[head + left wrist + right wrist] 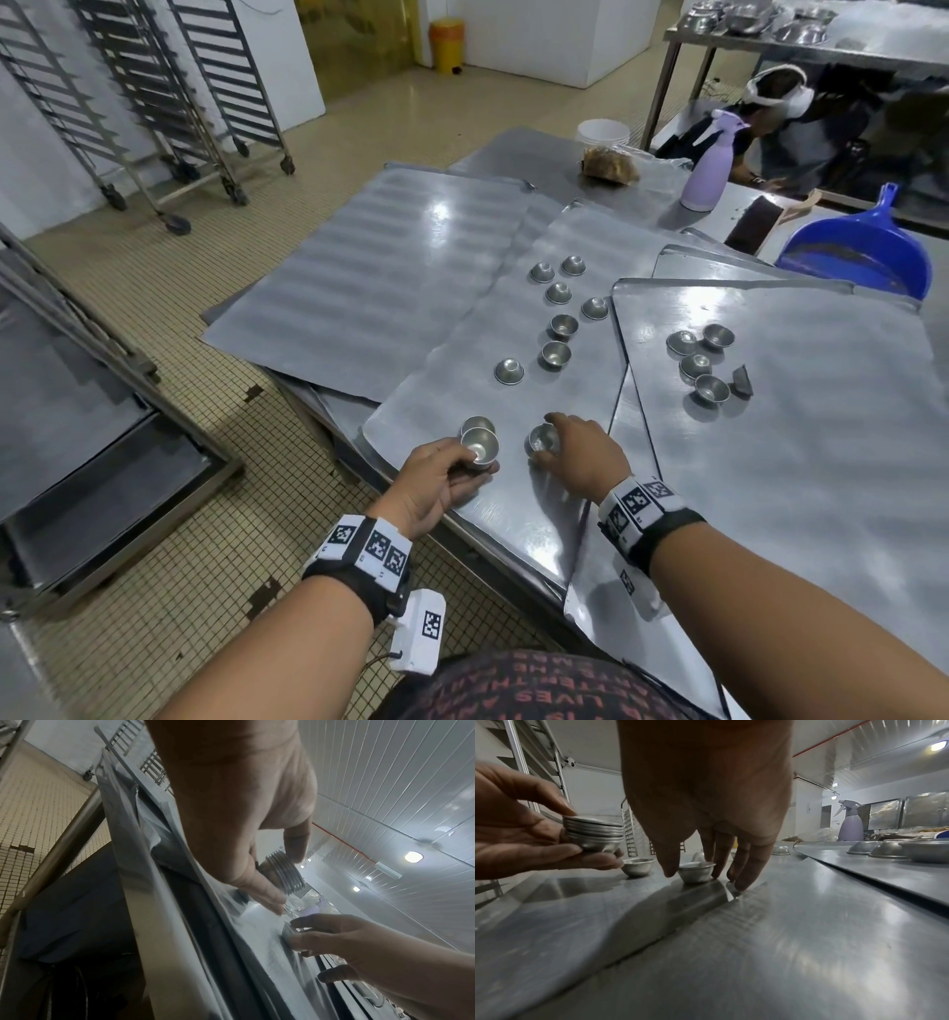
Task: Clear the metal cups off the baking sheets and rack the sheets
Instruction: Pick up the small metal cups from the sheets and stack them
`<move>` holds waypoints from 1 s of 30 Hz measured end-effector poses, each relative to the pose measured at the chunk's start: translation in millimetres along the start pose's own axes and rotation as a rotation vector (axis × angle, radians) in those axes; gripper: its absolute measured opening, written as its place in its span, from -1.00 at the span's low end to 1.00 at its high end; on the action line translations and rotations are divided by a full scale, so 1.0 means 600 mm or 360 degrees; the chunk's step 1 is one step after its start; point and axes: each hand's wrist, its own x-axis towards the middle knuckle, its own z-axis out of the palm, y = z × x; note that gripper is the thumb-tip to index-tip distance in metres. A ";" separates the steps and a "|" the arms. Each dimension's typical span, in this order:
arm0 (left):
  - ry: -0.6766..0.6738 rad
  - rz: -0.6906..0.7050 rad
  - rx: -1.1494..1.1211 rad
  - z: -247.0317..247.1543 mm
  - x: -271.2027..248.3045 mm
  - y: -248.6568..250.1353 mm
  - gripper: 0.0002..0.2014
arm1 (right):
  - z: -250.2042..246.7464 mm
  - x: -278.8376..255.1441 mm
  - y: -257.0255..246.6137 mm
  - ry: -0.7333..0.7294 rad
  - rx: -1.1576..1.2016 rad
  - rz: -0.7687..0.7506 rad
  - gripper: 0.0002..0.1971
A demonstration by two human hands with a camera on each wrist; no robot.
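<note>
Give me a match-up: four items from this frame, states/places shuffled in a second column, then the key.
1. stack of cups
2. single cup
3. spray bottle
4. dustpan

A. blue, far right on the table
B. held in the left hand
C. lilac, standing upright
D. on the sheet, between the right hand fingers

Pairs: 1-B, 2-D, 3-C, 4-A

Left hand (436,480) at lower centre of the head view, palm up, thumb and fingers pinching a stack of cups (480,446) – forearm entering from bottom left. Right hand (580,452) just right of it, palm down, fingertips (741,884) curled around one cup (543,438) – forearm from bottom right.
</note>
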 end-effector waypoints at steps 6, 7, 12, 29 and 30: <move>-0.0013 -0.0045 0.0070 0.007 0.000 -0.006 -0.75 | -0.008 -0.010 -0.001 0.0014 0.0224 -0.0028 -0.52; -0.0006 -0.0046 0.0074 0.008 0.000 -0.007 -0.75 | -0.012 -0.013 -0.005 0.0046 0.0305 -0.0068 -0.49; 0.0001 -0.0015 0.0043 0.015 0.002 -0.014 -0.81 | -0.024 -0.030 -0.035 0.0167 0.0631 -0.0336 -0.43; -0.0046 0.0050 -0.0092 0.001 -0.006 -0.001 -0.74 | 0.004 -0.037 -0.076 -0.0019 0.0540 -0.0512 -0.39; -0.0035 0.0059 -0.0082 0.000 -0.006 -0.001 -0.75 | 0.005 -0.036 -0.077 -0.0018 0.0547 -0.0512 -0.39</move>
